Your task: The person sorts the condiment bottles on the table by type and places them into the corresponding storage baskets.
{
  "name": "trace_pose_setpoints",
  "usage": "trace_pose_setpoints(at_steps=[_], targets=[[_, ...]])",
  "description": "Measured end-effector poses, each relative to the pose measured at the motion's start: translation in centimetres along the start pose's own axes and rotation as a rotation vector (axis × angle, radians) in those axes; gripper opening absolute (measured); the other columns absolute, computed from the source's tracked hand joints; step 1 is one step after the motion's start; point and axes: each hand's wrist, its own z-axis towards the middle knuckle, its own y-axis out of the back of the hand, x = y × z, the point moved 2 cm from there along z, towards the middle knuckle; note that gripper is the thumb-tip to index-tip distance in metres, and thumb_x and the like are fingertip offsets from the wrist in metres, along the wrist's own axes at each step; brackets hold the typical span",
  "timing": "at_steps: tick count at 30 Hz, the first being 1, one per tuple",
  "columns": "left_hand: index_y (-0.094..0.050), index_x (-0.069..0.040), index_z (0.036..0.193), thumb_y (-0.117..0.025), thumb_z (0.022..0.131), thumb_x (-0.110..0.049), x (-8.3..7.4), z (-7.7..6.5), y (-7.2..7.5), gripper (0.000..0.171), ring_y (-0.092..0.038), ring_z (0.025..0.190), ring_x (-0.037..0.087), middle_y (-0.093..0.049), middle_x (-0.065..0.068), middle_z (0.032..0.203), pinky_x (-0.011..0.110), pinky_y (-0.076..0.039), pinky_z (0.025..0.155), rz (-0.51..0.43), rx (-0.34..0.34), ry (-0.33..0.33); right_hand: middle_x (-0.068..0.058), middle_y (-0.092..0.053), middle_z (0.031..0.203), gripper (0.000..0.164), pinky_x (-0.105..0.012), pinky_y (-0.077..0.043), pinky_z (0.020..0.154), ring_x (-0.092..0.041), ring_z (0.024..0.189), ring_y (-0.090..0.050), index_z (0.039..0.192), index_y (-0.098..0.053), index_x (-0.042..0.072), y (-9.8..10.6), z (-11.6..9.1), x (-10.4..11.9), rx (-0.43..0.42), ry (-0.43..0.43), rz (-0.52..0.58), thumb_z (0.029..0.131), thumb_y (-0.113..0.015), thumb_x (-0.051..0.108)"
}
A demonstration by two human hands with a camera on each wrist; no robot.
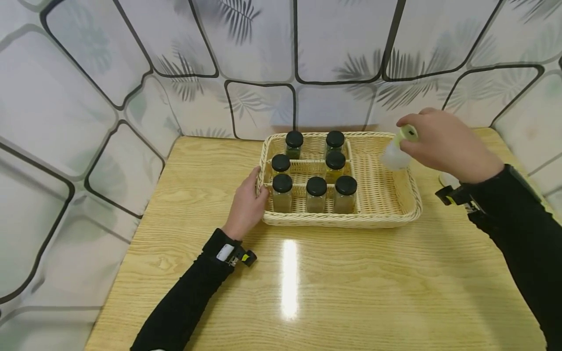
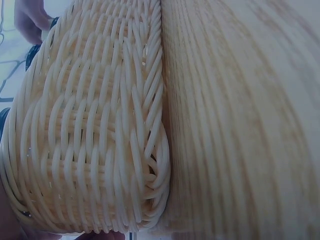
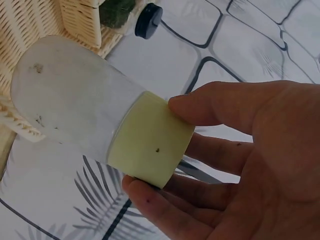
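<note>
A wicker basket (image 1: 342, 221) with dividers sits near the back of the wooden table. My left hand (image 1: 245, 207) grips its left end, thumb at the front corner; in the left wrist view the woven wall (image 2: 85, 125) hides most of that hand. Over the basket's wide right compartment (image 1: 371, 180), my right hand (image 1: 450, 141) holds a frosted bottle (image 3: 70, 90) by its pale yellow-green cap (image 3: 150, 140), between thumb and fingers. The bottle tilts, with its rounded bottom pointing down and left. Glass jars with black lids (image 1: 316, 186) stand in the left compartments: three in front, two in the middle, two behind.
A small pale round object (image 1: 448, 179) lies on the table, partly hidden by the right wrist. Patterned cloth (image 1: 338, 44) rises right behind the basket and along both sides. Wooden tabletop (image 1: 351, 282) stretches out before the basket.
</note>
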Motion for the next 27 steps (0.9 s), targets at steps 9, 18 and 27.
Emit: trace_pose_setpoints(at_steps=[9,18,27], targets=[[-0.03,-0.006,0.158,-0.042,0.103,-0.021,-0.1,0.0,0.1,0.059,-0.043,0.143,0.032,-0.041,0.018,0.157,0.048,-0.038,0.117,-0.002,-0.003,-0.005,-0.03,-0.058,0.125,0.042,-0.051,-0.044,0.081,-0.044,0.111,-0.053,0.135,-0.058,-0.004,-1.4,2.0,0.4,0.048,0.032,0.011,0.099,-0.055,0.017],[-0.032,-0.005,0.157,-0.044,0.101,-0.019,0.0,0.2,0.0,0.059,-0.047,0.139,0.032,-0.046,0.019,0.153,0.047,-0.041,0.114,0.007,-0.021,-0.018,-0.03,-0.058,0.126,0.042,-0.053,-0.044,0.083,-0.046,0.114,-0.052,0.134,-0.058,-0.005,-2.5,3.5,0.3,0.07,0.045,0.012,0.098,-0.055,0.017],[-0.032,-0.005,0.157,-0.044,0.101,-0.02,0.0,0.1,0.0,0.059,-0.046,0.14,0.032,-0.045,0.019,0.154,0.048,-0.04,0.115,0.01,-0.019,-0.016,-0.033,-0.054,0.13,0.043,-0.058,-0.046,0.092,-0.05,0.122,-0.046,0.136,-0.056,-0.007,-3.7,4.8,0.1,0.119,0.025,0.028,0.099,-0.055,0.016]])
